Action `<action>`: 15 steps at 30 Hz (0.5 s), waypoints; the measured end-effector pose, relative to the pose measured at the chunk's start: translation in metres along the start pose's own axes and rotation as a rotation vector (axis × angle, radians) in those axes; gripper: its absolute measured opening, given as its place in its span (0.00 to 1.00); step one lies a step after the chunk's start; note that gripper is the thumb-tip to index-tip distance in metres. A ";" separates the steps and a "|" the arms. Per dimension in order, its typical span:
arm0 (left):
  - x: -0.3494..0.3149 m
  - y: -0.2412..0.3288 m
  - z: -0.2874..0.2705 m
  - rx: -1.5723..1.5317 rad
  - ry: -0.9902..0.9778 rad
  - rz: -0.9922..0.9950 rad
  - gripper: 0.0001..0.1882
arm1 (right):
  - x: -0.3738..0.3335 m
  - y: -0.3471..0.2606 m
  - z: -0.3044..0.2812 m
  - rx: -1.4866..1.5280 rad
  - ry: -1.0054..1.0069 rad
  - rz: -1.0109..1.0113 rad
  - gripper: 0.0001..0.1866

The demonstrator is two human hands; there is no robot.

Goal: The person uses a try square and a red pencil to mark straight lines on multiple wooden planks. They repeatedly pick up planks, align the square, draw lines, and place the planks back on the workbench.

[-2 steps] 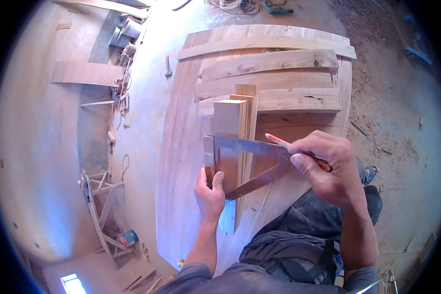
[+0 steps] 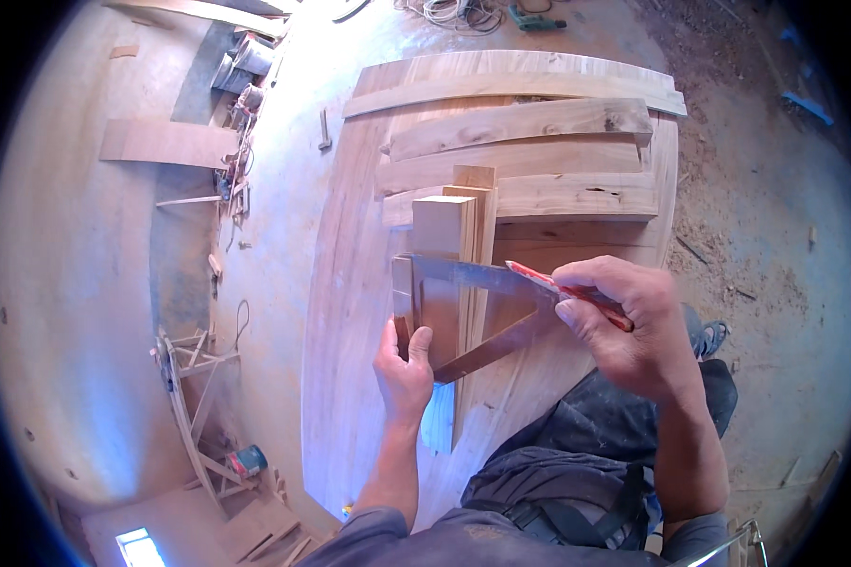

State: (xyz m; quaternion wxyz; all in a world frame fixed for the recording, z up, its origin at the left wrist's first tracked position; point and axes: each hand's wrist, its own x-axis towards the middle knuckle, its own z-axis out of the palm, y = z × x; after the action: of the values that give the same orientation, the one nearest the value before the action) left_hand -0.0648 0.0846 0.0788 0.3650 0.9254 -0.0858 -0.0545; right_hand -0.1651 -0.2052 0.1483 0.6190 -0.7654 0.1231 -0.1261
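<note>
My left hand point(image 2: 405, 373) is closed round the thick wooden stock of a triangular try square point(image 2: 482, 273), thumb on the near side. The square lies across a stack of narrow boards point(image 2: 442, 227), its metal blade reaching right and its slanted brace running back toward my left hand. Between the fingers and thumb of my right hand point(image 2: 626, 317) is a red pencil point(image 2: 529, 274). Its tip points up and left, over the blade near the square's right corner. Whether the tip touches anything, I cannot tell.
Beneath the stack is a broad wooden panel point(image 2: 345, 312). Several loose planks point(image 2: 529, 121) lie across its far part. A hammer point(image 2: 324, 130) rests on the floor to the left. A green power tool point(image 2: 537, 19) lies beyond the panel, and a wooden trestle point(image 2: 194, 416) stands lower left.
My right hand and the pencil have shifted slightly left, bringing the tip closer over the blade. The blade sits a touch higher in view. My left hand keeps its grip.
</note>
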 end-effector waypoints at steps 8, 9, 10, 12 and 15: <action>0.005 -0.003 0.002 -0.013 -0.008 -0.001 0.27 | 0.002 0.007 -0.002 -0.060 0.013 -0.072 0.14; 0.007 -0.002 0.002 -0.023 -0.018 0.001 0.27 | 0.002 0.008 -0.002 -0.061 0.016 -0.075 0.14; 0.008 0.000 0.001 -0.032 -0.025 0.003 0.27 | 0.003 0.008 -0.001 -0.061 0.017 -0.080 0.14; 0.008 0.004 0.000 -0.047 -0.035 -0.005 0.27 | 0.004 0.008 -0.001 -0.047 -0.001 -0.068 0.15; 0.010 0.005 0.000 -0.040 -0.038 0.007 0.26 | 0.005 0.007 0.000 -0.045 -0.016 -0.077 0.15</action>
State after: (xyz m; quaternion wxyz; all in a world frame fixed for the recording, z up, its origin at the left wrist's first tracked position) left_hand -0.0558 0.0791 0.0820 0.3818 0.9165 -0.0949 -0.0727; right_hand -0.1602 -0.2084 0.1414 0.5973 -0.7843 0.0916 -0.1407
